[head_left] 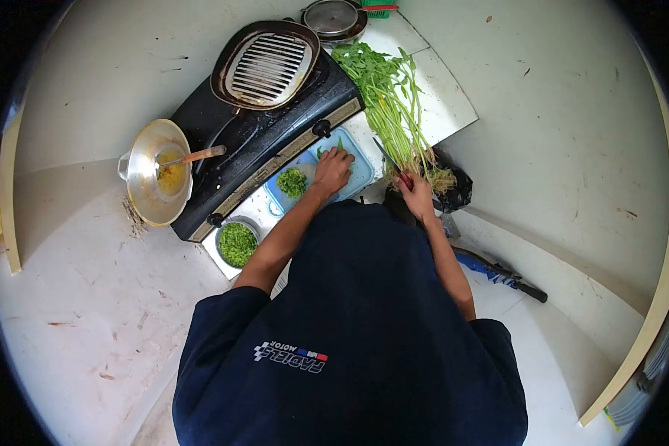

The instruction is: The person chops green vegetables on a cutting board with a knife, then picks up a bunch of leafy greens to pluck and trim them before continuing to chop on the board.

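Note:
My left hand (333, 171) is over the blue cutting board (360, 167), its fingers closed on a few green leaves (340, 146) at the board's upper part. A pile of chopped greens (292, 182) lies on the board, left of that hand. My right hand (418, 195) grips the red handle of a knife (386, 156); the blade points up and left, between the board and the stems. Beside the knife lies a large bunch of leafy greens (390, 104), with roots toward me.
A black stove (275, 137) carries a grill pan (269, 65). At its left is a wok (158, 172) with yellow liquid and a wooden-handled utensil. A bowl of chopped greens (238, 244) sits lower left. Stacked pans (333, 18) stand at the top, a black bag (457, 182) at right.

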`<state>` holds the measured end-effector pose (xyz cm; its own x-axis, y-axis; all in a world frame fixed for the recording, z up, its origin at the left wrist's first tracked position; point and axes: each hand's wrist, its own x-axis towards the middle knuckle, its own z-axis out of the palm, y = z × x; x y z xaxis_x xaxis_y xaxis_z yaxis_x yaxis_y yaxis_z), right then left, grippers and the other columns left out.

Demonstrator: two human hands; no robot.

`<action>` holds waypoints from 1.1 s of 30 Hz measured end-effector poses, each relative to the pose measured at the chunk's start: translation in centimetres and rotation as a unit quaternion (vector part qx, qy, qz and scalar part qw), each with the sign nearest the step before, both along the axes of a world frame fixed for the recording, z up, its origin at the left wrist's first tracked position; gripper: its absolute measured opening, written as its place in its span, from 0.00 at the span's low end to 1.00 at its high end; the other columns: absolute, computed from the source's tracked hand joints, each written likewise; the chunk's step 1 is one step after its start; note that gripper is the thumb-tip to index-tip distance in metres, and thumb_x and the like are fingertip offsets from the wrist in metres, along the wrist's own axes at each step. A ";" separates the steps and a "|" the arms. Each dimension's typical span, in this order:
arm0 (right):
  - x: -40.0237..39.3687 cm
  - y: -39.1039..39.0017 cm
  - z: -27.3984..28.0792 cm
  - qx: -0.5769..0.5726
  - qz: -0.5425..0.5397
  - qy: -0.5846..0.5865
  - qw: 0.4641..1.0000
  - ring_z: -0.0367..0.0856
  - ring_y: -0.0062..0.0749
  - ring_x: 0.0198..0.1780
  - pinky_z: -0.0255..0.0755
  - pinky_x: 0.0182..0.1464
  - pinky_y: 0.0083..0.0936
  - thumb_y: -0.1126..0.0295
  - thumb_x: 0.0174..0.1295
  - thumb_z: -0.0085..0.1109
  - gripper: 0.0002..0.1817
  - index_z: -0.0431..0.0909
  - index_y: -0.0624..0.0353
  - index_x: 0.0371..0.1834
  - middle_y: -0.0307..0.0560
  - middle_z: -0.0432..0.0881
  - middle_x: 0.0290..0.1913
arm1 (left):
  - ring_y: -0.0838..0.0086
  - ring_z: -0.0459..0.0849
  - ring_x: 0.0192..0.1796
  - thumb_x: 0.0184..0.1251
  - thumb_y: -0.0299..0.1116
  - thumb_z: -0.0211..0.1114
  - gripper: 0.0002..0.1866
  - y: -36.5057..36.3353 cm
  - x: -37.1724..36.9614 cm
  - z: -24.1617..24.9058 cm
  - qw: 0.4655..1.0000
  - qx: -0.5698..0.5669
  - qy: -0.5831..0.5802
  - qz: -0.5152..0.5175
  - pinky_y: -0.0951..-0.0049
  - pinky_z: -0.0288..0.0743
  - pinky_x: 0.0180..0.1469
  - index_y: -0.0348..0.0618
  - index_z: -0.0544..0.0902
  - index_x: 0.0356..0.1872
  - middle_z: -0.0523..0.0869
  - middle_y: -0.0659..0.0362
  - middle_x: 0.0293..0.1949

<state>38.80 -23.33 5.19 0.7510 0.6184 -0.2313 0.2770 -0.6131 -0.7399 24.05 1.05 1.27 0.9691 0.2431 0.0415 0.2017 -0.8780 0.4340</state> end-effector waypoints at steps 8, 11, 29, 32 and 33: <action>-2.8 -0.7 2.1 0.006 -0.033 0.024 0.999 0.76 0.43 0.29 0.70 0.35 0.39 0.59 0.69 0.68 0.18 0.80 0.67 0.38 0.56 0.79 0.27 | 0.59 0.82 0.49 0.62 0.25 0.71 0.09 0.4 -0.5 0.2 0.976 -0.174 -0.093 0.090 0.58 0.73 0.56 0.46 0.90 0.43 0.88 0.58 0.41; -3.4 0.4 3.9 0.016 -0.044 0.041 0.998 0.69 0.34 0.27 0.67 0.33 0.35 0.59 0.70 0.68 0.19 0.79 0.67 0.36 0.50 0.74 0.24 | 0.64 0.85 0.48 0.65 0.25 0.72 0.09 0.5 -0.6 3.3 0.919 -0.318 -0.147 0.179 0.62 0.76 0.56 0.44 0.90 0.45 0.90 0.58 0.43; -3.0 15.4 14.5 0.148 0.211 0.110 0.960 0.68 0.25 0.30 0.64 0.34 0.24 0.70 0.65 0.72 0.12 0.81 0.70 0.36 0.44 0.72 0.30 | 0.77 0.88 0.52 0.71 0.17 0.67 0.23 -0.4 -5.4 12.8 0.699 -0.608 -0.292 0.237 0.75 0.78 0.60 0.35 0.77 0.65 0.90 0.56 0.47; -2.6 15.8 13.5 0.137 0.249 0.115 0.952 0.69 0.21 0.30 0.64 0.34 0.23 0.71 0.65 0.73 0.11 0.81 0.69 0.36 0.41 0.71 0.29 | 0.76 0.88 0.52 0.71 0.17 0.66 0.24 -0.6 -5.9 13.2 0.714 -0.589 -0.287 0.248 0.74 0.79 0.61 0.35 0.75 0.67 0.91 0.55 0.48; -2.6 15.9 13.4 0.136 0.250 0.133 0.949 0.68 0.20 0.30 0.64 0.33 0.22 0.71 0.64 0.73 0.11 0.81 0.69 0.36 0.40 0.71 0.29 | 0.76 0.88 0.52 0.71 0.17 0.67 0.24 -0.7 -6.0 13.5 0.720 -0.579 -0.287 0.252 0.74 0.79 0.61 0.35 0.74 0.67 0.91 0.55 0.48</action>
